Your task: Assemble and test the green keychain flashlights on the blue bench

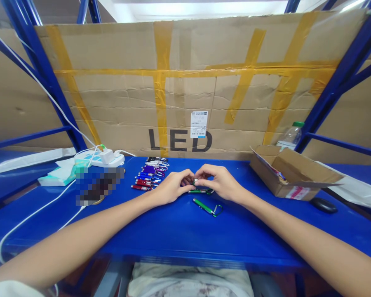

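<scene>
Over the blue table [179,231], the left hand [173,186] and right hand [221,181] pinch a small flashlight [195,181] between them.

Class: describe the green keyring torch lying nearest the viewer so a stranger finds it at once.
On the blue table find the left hand and right hand pinching a small part. Nearer the viewer lies the green torch, slanted and untouched; its twin lies level right by the hands.

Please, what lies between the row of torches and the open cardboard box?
Head view: the left hand, right hand, the small part they pinch, and two green torches.
</scene>
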`<state>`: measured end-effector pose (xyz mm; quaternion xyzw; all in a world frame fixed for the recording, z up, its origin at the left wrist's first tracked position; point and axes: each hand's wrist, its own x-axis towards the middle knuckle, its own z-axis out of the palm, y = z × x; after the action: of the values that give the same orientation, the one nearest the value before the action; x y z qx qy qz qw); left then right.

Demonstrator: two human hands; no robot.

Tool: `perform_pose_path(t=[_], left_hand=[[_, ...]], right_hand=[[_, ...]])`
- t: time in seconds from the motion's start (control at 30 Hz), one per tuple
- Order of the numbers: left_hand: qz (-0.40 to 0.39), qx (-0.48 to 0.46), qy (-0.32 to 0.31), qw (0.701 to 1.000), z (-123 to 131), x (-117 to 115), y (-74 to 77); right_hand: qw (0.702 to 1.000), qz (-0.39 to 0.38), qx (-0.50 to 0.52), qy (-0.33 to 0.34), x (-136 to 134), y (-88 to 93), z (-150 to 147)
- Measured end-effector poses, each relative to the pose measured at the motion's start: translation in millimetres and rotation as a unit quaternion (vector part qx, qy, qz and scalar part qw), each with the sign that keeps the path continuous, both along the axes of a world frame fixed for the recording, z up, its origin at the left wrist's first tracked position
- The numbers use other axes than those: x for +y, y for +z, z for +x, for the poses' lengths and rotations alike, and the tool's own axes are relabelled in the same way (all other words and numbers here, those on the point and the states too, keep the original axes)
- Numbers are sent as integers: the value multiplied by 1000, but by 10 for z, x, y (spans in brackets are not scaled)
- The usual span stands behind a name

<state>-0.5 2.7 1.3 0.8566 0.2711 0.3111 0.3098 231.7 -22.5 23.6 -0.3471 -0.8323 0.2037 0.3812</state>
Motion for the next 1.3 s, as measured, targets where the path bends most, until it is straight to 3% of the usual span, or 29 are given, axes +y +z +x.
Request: perform_pose_path(t=[0.13,0.47,0.6,0.7,0.83,1.13,1.3], left_hand=[[43,24,7,999,-10,1,-7],[93,52,23,994,-35,-17,50],[125,51,27,991,-45,-6,57],[136,54,34,989,-47,-4,58],[129,66,56,988,-42,-8,63],[95,59,82,990,-30,18,26],[73,40,67,994,-21,17,20]], right_hand=[[1000,4,-6,1,-6,-9,-11],[988,109,-108,11,23,-2,57],[981,146,-119,-45,121,21,180],[970,129,-196,-70,211,8,298],[952,83,-292,-37,275,-41,375],[951,65,-303,-7,218,-48,312],[974,74,-212,-30,181,-33,260]])
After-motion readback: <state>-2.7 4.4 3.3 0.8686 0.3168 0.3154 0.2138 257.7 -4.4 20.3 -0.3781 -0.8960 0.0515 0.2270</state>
